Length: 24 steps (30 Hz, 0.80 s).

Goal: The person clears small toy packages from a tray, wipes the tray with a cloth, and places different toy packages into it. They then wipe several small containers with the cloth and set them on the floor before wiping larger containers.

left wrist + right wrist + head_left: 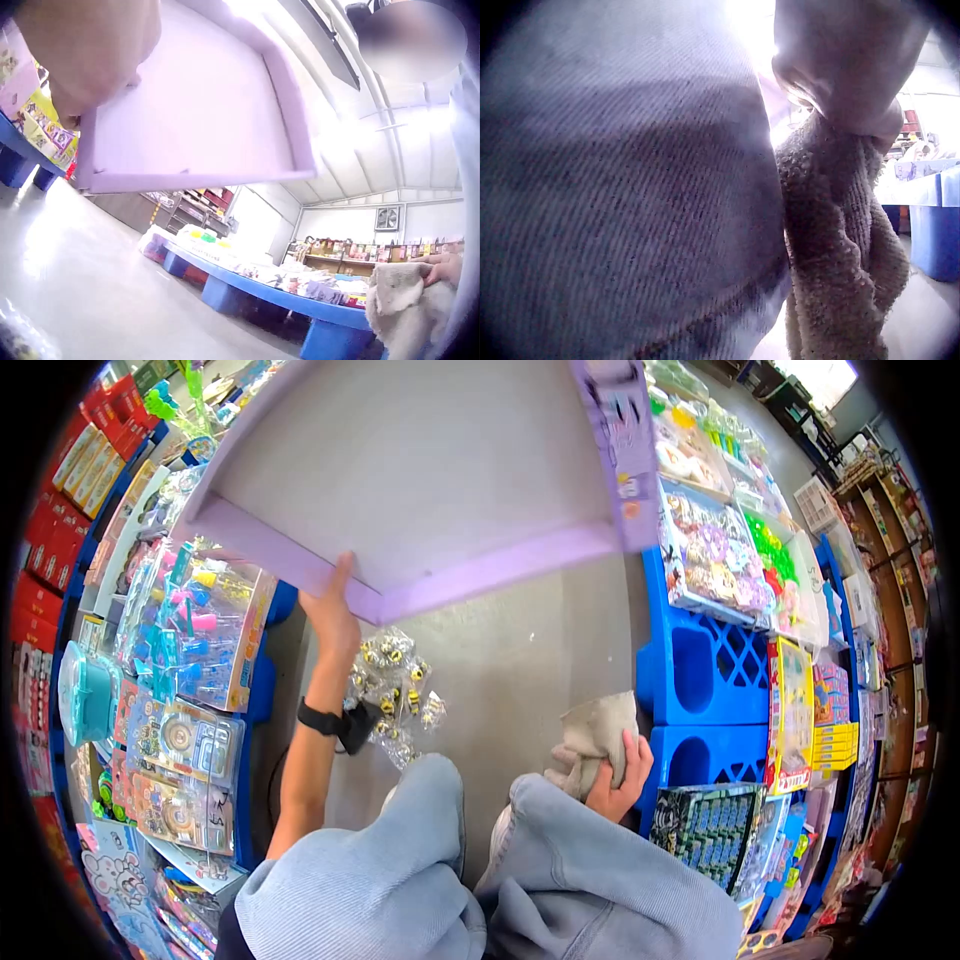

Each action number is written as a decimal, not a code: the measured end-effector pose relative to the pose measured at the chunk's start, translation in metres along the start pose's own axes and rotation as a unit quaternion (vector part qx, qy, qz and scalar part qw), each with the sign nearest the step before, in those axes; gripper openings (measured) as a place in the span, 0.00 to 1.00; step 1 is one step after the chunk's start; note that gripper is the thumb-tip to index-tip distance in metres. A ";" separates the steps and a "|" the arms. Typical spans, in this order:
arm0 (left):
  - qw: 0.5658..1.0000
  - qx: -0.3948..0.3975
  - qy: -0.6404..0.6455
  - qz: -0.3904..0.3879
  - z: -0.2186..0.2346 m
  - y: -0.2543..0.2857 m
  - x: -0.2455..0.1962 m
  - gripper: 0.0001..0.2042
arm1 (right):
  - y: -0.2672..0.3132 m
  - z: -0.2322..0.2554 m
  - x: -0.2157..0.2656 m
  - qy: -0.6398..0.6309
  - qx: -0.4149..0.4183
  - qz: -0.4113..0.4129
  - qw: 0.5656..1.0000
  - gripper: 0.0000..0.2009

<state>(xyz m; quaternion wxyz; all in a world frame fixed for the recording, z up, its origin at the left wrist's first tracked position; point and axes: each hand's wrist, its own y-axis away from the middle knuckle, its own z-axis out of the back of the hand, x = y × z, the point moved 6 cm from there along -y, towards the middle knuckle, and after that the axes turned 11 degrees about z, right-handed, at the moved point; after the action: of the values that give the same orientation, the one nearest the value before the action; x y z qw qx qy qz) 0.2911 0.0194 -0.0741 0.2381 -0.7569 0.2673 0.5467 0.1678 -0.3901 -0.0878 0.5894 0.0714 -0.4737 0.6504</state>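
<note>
My left hand (336,618) grips the near wall of a shallow lilac display box (420,470) by its left corner, with the thumb over the inner side. The box is raised and tilted, and its inside shows bare in the head and left wrist views. My right hand (622,778) holds a crumpled beige towelling rag (603,728) beside the right knee. In the right wrist view the rag (832,247) hangs down from the hand. Several clear bags of bee-shaped trinkets (400,685) lie on the floor below my left hand.
Blue plastic pallets (700,660) stand on the right, stacked with boxed and bagged toys. More packaged toys (200,650) line the left side. Grey floor (500,660) runs between them. Wooden shelves (890,580) stand farther right. The person's legs (380,860) are bent close in front.
</note>
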 end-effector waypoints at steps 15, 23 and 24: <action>0.960 -0.007 0.230 0.159 -0.003 0.033 0.011 0.20 | 0.004 -0.005 0.000 -0.007 0.000 0.021 1.000 0.22; 0.972 -0.053 0.191 0.125 0.018 0.061 -0.010 0.19 | -0.019 -0.004 0.007 -0.002 0.011 0.030 0.999 0.21; 0.993 -0.041 0.103 0.048 0.020 0.063 -0.034 0.18 | -0.029 -0.002 0.009 0.004 0.004 0.054 0.999 0.22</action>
<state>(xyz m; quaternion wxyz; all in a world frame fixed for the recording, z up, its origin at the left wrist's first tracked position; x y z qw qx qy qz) 0.2265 -0.0097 -0.0517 0.1519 -0.8046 0.3033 0.4874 0.1900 -0.3863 -0.0676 0.5551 0.0456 -0.4722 0.6832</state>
